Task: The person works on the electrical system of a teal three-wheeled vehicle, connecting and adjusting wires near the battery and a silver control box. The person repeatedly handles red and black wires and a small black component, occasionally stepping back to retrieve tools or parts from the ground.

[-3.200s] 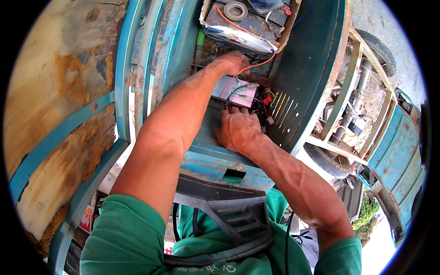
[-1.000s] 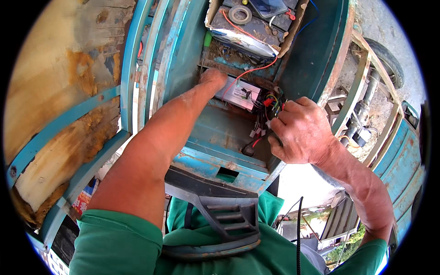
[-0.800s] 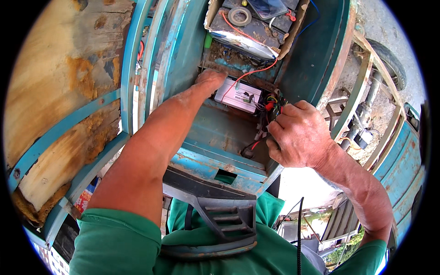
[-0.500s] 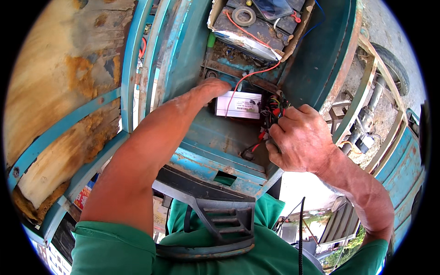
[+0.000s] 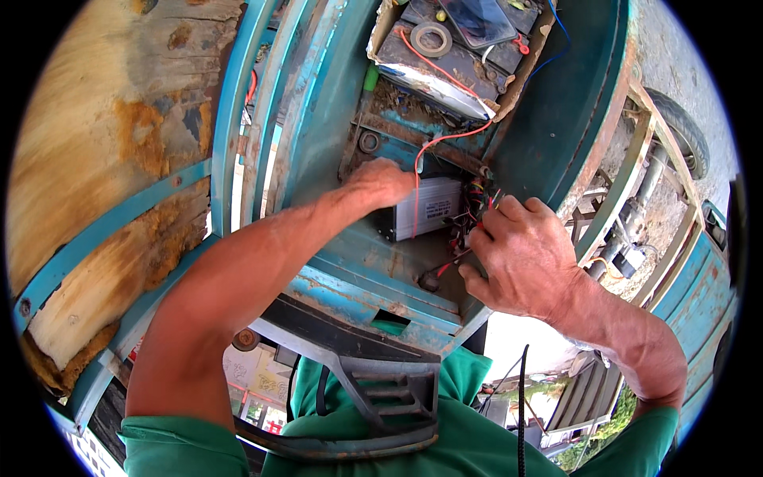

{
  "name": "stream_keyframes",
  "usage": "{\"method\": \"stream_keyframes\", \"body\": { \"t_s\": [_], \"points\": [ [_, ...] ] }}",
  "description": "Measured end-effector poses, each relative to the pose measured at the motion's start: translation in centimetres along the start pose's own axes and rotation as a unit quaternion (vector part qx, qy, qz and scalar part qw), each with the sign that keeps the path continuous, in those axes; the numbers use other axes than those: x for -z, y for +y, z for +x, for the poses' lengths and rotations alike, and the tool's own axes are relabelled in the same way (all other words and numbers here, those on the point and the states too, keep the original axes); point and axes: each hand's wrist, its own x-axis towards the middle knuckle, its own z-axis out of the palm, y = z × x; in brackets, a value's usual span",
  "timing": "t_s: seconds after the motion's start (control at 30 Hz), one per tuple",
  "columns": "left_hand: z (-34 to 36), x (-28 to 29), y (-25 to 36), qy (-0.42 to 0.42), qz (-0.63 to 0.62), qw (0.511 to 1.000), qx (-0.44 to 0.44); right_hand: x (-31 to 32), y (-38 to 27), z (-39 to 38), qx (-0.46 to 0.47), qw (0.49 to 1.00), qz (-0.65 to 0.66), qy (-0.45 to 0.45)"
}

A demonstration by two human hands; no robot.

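Note:
A silver finned metal box [image 5: 427, 208] with a label and black ends sits tilted in the teal metal compartment [image 5: 373, 266]. My left hand [image 5: 381, 184] is closed on its upper left corner; the fingertips are partly hidden. An orange-red wire [image 5: 451, 137] hangs past that hand and down across the box's face. To the right of the box, a tangle of thin coloured wires [image 5: 475, 199] with connectors gathers. My right hand [image 5: 524, 258] has its fingers curled round the wires at the tangle's right side, their tips partly hidden.
Beyond the box, dark batteries [image 5: 469, 60] stand in a torn carton, with a tape roll [image 5: 431, 40] and a phone [image 5: 479, 20] on top. A black plastic grille piece [image 5: 389, 389] lies in front of me. Worn wooden board [image 5: 95, 119] fills the left; a wheel [image 5: 679, 131] shows far right.
The silver box has tipped, its face now turned more toward me and its dark left end showing. My left hand has moved slightly nearer and right with it. My right hand stays by the wires.

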Motion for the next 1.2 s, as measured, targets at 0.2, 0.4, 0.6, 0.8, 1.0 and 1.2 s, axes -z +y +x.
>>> {"method": "stream_keyframes", "body": {
  "t_s": [0.2,0.4,0.6,0.8,1.0,1.2],
  "points": [
    [-3.6,1.2,1.0,-0.191,-0.262,0.946,-0.025,0.9,-0.1,2.0,0.006,0.996,-0.061,-0.070],
    [-2.5,1.4,-0.1,-0.279,-0.388,0.877,-0.051,1.9,0.6,4.5,-0.055,0.984,-0.031,-0.165],
    [-1.7,1.0,0.0,-0.269,-0.425,0.863,-0.049,1.9,1.8,6.6,-0.111,0.980,0.030,-0.164],
    [-1.9,-0.1,0.3,-0.239,-0.431,0.869,-0.044,0.8,3.4,7.7,-0.165,0.951,0.198,-0.169],
    [-1.7,0.5,-0.5,-0.232,-0.384,0.892,-0.058,-0.5,3.2,7.9,-0.177,0.957,0.207,-0.105],
    [-2.1,0.3,-0.4,-0.198,-0.365,0.908,-0.048,-1.6,3.6,9.6,-0.190,0.935,0.266,-0.135]
  ]
}}
